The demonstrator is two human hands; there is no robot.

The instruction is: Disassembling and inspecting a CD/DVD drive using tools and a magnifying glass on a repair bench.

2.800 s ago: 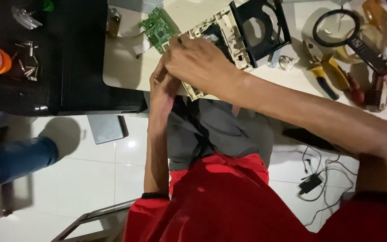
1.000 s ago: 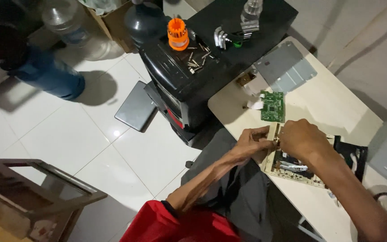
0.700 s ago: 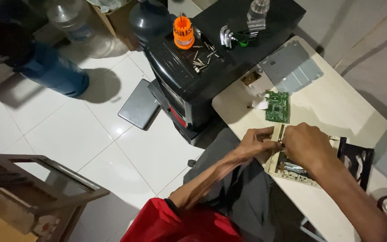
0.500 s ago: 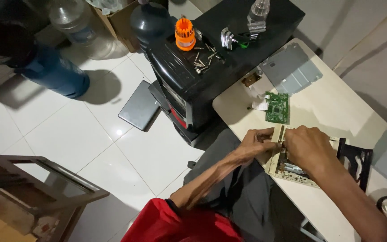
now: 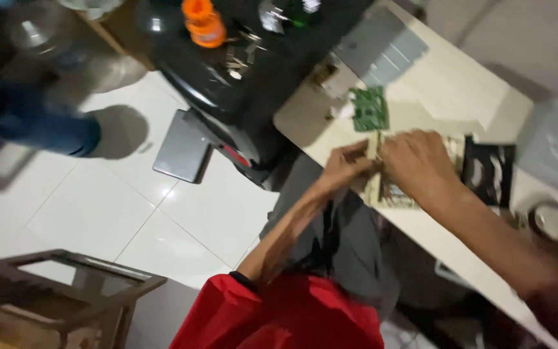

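The frame was smeared by head motion, so fine detail was lost. Both hands met at the near edge of the pale counter (image 5: 460, 97), over a beige, flat disassembled device chassis (image 5: 392, 194) that lay partly beyond the counter's lip. The left hand (image 5: 347, 165) came in from about seven o'clock of the chassis, its fingers curled onto the chassis's near-left corner; how tight that grip was, I could not tell through the blur. The right hand (image 5: 421, 165) lay across the top of the chassis, fingers bent down over it, apparently pressing or pinching it, though whether anything small sat between the fingertips could not be made out.

A green circuit board (image 5: 369, 108) lay just beside the hands at twelve o'clock. A black drive frame (image 5: 489, 178) sat touching or nearly touching the chassis at three o'clock, and a magnifying glass (image 5: 553, 223) lay further out at four o'clock.

The main risk, as I judged it, was the overhang: with the chassis at the counter's edge above the lap and tiled floor (image 5: 182, 213), a slip of either grip could tip it off. A hard pry from the left hand could also crack the thin plastic or jolt the circuit board nearby. Loose screws (image 5: 237, 55) lay scattered on the black case (image 5: 259, 84) at ten o'clock, beside an orange bit holder (image 5: 205, 22); a knock there could send them to the floor.
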